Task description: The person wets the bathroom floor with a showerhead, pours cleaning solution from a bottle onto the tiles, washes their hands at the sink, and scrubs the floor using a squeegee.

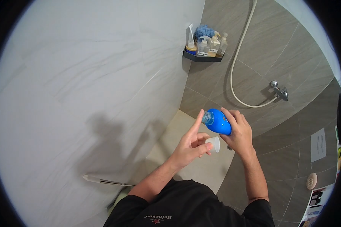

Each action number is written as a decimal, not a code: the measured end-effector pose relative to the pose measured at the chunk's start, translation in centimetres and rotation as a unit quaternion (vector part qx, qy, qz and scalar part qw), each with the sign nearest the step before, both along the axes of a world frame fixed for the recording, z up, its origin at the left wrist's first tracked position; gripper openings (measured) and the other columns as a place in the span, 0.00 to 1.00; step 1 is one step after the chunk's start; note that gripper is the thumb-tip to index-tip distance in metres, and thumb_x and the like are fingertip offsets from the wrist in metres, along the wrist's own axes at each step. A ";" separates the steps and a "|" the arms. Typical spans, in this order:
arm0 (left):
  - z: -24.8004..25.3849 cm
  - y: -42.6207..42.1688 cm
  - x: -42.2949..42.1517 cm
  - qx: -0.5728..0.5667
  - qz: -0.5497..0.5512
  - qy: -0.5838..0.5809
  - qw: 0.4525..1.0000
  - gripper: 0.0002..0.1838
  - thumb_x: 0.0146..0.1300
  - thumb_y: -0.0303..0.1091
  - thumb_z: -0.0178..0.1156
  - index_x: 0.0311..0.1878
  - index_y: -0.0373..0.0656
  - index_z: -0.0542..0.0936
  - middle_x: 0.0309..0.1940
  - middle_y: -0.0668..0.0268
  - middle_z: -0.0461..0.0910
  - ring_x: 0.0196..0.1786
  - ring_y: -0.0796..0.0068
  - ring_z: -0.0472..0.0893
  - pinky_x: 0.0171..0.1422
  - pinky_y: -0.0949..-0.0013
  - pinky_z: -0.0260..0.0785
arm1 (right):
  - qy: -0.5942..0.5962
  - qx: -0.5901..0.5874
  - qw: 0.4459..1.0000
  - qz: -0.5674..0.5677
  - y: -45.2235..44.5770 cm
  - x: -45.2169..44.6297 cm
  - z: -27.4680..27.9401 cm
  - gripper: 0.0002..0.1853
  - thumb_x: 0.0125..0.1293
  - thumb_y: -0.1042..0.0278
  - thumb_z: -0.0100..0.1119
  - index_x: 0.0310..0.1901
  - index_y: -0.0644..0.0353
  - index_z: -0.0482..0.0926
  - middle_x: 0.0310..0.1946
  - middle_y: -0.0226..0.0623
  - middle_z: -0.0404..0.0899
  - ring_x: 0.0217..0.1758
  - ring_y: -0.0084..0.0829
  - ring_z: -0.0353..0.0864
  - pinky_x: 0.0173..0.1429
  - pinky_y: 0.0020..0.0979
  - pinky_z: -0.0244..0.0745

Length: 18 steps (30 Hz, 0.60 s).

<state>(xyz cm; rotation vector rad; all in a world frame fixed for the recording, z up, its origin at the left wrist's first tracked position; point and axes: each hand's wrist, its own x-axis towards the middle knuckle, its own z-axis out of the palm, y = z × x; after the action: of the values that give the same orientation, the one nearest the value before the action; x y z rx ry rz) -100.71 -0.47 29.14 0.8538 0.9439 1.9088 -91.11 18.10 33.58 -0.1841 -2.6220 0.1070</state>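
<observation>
My right hand (239,132) is wrapped round a blue bottle (218,122), which is tilted on its side with its clear threaded neck pointing left. No cap sits on the neck. Between the thumb and fingers of my left hand (189,145) is a white cap (214,144), its round opening facing right, just below the bottle. My left index finger stretches up and its tip is at the bottle's mouth; whether it touches the rim I cannot tell. What is inside the cap is hidden from this angle.
A dark corner shelf (202,57) carries several pump bottles, a white tube and a blue bath puff (204,31). A shower hose (232,72) hangs down to a mixer tap (279,91). At lower left a white-tipped pole (106,181) leans by the marbled wall. A paper sheet (318,145) is on the right wall.
</observation>
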 end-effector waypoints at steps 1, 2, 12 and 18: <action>0.0 -0.2 -0.2 -0.001 0.015 0.020 1.000 0.54 0.63 0.31 0.63 0.78 0.45 0.31 0.37 0.65 0.78 0.32 0.84 0.75 0.38 0.77 0.72 | 0.004 -0.019 1.000 -0.010 0.0 0.1 -0.3 0.43 0.35 0.73 0.74 0.62 0.50 0.73 0.47 0.36 0.75 0.47 0.40 0.79 0.49 0.38 0.77; -0.1 -0.2 -0.4 -0.001 0.013 0.023 1.000 0.54 0.63 0.31 0.63 0.78 0.45 0.31 0.37 0.65 0.78 0.32 0.84 0.75 0.38 0.77 0.72 | 0.009 -0.037 0.999 -0.021 0.1 0.2 -0.5 0.42 0.37 0.73 0.74 0.62 0.50 0.73 0.47 0.36 0.76 0.48 0.40 0.79 0.49 0.38 0.77; 1.5 0.0 -3.3 -0.129 0.215 0.328 0.911 0.51 0.60 0.26 0.66 0.77 0.40 0.40 0.48 0.57 0.81 0.42 0.72 0.82 0.52 0.63 0.80 | 0.012 -0.142 0.989 -0.040 -1.0 2.5 -2.8 0.40 0.41 0.72 0.72 0.62 0.51 0.73 0.48 0.36 0.76 0.49 0.40 0.79 0.51 0.39 0.78; 1.9 0.9 -3.4 -0.129 0.119 0.495 0.851 0.49 0.60 0.23 0.64 0.77 0.41 0.43 0.55 0.60 0.80 0.56 0.62 0.79 0.60 0.60 0.77 | -0.013 -0.127 0.991 -0.048 -1.6 3.7 -3.6 0.39 0.40 0.71 0.72 0.61 0.50 0.73 0.47 0.36 0.76 0.47 0.41 0.79 0.49 0.39 0.79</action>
<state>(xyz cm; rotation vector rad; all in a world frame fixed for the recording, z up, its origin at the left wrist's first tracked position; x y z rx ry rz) -104.09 0.46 31.02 1.6570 1.9332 1.4001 -87.44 16.52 29.98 -0.4024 -2.6128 0.4081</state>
